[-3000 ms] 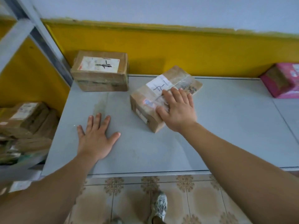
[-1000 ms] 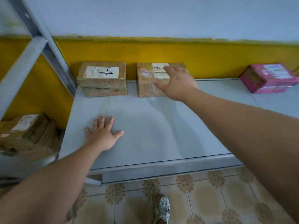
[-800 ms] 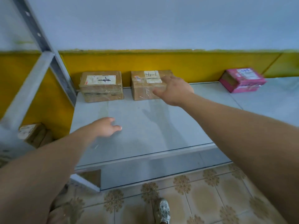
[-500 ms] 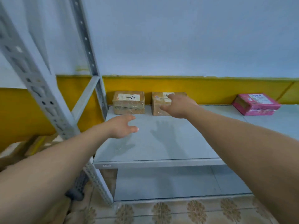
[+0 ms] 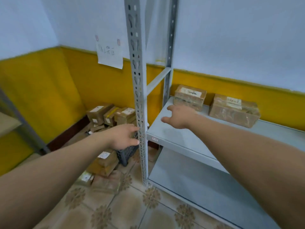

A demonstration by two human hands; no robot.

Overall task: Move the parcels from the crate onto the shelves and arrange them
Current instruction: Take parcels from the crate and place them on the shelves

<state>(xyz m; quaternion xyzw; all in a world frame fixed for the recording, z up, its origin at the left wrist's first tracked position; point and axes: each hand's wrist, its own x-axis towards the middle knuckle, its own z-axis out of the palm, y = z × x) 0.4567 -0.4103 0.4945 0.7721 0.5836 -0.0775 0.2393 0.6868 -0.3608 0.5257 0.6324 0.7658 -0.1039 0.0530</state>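
Note:
Two brown taped parcels stand side by side at the back of the grey shelf (image 5: 189, 138): the left parcel (image 5: 189, 97) and the right parcel (image 5: 233, 109), each with a white label on top. My right hand (image 5: 179, 117) hovers above the shelf in front of the left parcel, fingers relaxed, holding nothing. My left hand (image 5: 123, 137) is left of the shelf's front post (image 5: 138, 90), over a dark crate (image 5: 127, 153) on the floor, and it is empty. Brown parcels (image 5: 110, 114) lie piled in and around the crate.
A lower grey shelf (image 5: 206, 187) sits near the patterned tile floor (image 5: 125, 210). More parcels (image 5: 102, 166) lie on the floor by the crate. A paper note (image 5: 109, 54) hangs on the wall. Another rack's edge (image 5: 9, 123) shows at far left.
My right hand let go of the second parcel, which now stands beside the first at the back. My view swung left toward the crate, and my left hand moved off the shelf past the post.

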